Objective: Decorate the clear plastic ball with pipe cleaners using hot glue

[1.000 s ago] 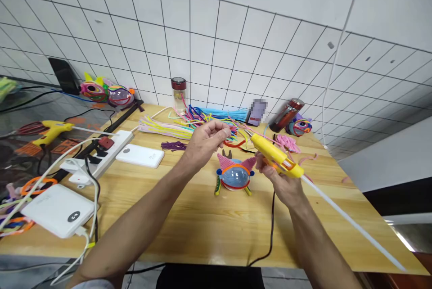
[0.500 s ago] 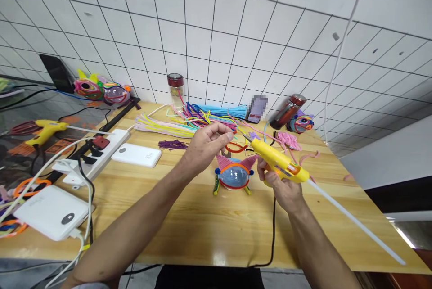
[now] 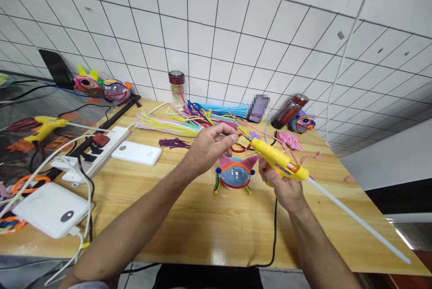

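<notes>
A white power bank (image 3: 137, 153) lies on the worktop (image 3: 189, 221), left of the left hand (image 3: 214, 145), whose fingers pinch a small red piece (image 3: 240, 135). Below and right of these fingers sits a pink-eared ball figure (image 3: 234, 176). Farther right, the fingers of the right hand (image 3: 282, 189) grip a yellow glue gun (image 3: 272, 155), its nozzle (image 3: 247, 137) near the red piece.

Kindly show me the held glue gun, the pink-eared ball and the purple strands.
Held glue gun (image 3: 277, 158), head view: on its yellow body.
Pink-eared ball (image 3: 235, 177), head view: on its clear front.
Purple strands (image 3: 173, 143), head view: bundle's middle.
</notes>
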Motion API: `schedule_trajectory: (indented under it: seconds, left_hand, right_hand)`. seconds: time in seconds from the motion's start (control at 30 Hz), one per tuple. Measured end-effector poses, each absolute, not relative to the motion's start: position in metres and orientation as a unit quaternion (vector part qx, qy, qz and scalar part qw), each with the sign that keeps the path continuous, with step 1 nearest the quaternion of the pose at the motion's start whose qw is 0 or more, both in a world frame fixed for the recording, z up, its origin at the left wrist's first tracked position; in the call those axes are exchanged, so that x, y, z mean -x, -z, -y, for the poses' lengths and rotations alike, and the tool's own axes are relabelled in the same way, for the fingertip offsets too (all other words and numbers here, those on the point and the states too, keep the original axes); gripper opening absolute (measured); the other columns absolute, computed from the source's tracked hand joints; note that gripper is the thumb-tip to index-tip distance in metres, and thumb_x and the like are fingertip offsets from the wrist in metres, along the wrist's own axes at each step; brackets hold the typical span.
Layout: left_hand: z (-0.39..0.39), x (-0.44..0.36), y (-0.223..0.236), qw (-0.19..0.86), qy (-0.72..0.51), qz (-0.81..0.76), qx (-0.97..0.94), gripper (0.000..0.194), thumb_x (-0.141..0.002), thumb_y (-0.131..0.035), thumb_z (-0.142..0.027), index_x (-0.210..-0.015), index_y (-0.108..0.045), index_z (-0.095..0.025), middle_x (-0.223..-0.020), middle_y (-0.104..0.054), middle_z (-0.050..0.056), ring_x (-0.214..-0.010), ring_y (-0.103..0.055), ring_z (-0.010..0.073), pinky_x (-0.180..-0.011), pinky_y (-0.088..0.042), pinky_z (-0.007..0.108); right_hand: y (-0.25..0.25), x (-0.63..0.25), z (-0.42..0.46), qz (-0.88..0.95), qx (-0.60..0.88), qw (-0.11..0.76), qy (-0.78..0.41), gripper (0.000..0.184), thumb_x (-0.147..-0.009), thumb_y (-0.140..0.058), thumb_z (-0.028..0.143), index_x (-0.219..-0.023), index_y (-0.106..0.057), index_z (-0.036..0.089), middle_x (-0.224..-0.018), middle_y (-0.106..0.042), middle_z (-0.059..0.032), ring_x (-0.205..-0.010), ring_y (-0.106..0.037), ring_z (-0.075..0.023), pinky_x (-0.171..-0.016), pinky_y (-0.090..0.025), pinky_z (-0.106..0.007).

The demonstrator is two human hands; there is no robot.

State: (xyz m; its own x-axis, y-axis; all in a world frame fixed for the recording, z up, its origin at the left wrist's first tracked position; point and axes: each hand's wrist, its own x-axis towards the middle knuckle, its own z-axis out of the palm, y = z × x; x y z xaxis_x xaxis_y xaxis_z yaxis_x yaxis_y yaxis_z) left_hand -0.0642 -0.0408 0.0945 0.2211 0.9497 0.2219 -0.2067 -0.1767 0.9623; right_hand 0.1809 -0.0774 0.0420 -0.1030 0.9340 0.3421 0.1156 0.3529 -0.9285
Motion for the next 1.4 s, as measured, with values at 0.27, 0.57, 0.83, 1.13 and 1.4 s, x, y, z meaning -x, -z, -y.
schedule_trajectory:
  seconds: [0.27,0.57,0.83,1.13,1.4]
  left_hand:
    - [0.0402,0.0650,-0.0933,0.550,-0.523,-0.331,-0.560,0.028,-0.082,-0.086,-0.040,-0.089,-0.072,-0.017,-0.065,-0.067,-0.001,-0.057,-0.064,0.0120,-0.056,-0.053,0.022]
    - [0.0403,0.0650,-0.0933,0.557,-0.522,-0.325,-0.558,0.029,-0.083,-0.085,-0.042,-0.088,-0.071,-0.017,-0.063,-0.066,-0.001,-0.057,-0.063,0.0119,-0.056,-0.052,0.022]
    - [0.0396,0.0656,-0.0934,0.555,-0.518,-0.323,-0.565,0.029,-0.084,-0.084,-0.041,-0.089,-0.071,-0.016,-0.064,-0.067,-0.001,-0.057,-0.064,0.0120,-0.056,-0.053,0.022]
    - [0.0405,0.0657,-0.0948,0.549,-0.514,-0.324,-0.573,0.028,-0.086,-0.080,-0.042,-0.090,-0.071,-0.016,-0.067,-0.067,-0.001,-0.059,-0.063,0.0114,-0.058,-0.053,0.022]
    - [0.0421,0.0655,-0.0971,0.554,-0.513,-0.323,-0.571,0.028,-0.085,-0.081,-0.041,-0.088,-0.070,-0.016,-0.065,-0.067,-0.001,-0.058,-0.062,0.0109,-0.058,-0.052,0.022]
  right_hand:
    - [-0.0383,-0.1830,0.0779,0.628,0.418,0.528,-0.389,0.042,-0.085,-0.086,0.065,-0.095,-0.078,0.025,-0.089,-0.076,-0.0048,-0.077,-0.071,-0.0218,-0.070,-0.063,-0.037]
    - [-0.0381,-0.1829,0.0782,0.623,0.411,0.533,-0.398,0.038,-0.085,-0.087,0.062,-0.096,-0.079,0.027,-0.089,-0.078,-0.0039,-0.079,-0.072,-0.0209,-0.073,-0.062,-0.037]
    - [-0.0395,-0.1832,0.0787,0.640,0.404,0.527,-0.386,0.037,-0.089,-0.084,0.061,-0.096,-0.080,0.025,-0.088,-0.076,-0.0046,-0.076,-0.070,-0.0202,-0.071,-0.060,-0.036]
    - [-0.0412,-0.1822,0.0779,0.657,0.400,0.522,-0.367,0.036,-0.092,-0.082,0.060,-0.097,-0.080,0.025,-0.087,-0.075,-0.0040,-0.068,-0.065,-0.0170,-0.065,-0.058,-0.033]
    - [-0.0404,-0.1810,0.0791,0.648,0.403,0.528,-0.372,0.037,-0.091,-0.082,0.061,-0.098,-0.080,0.024,-0.088,-0.075,-0.0036,-0.061,-0.060,-0.0137,-0.056,-0.053,-0.029]
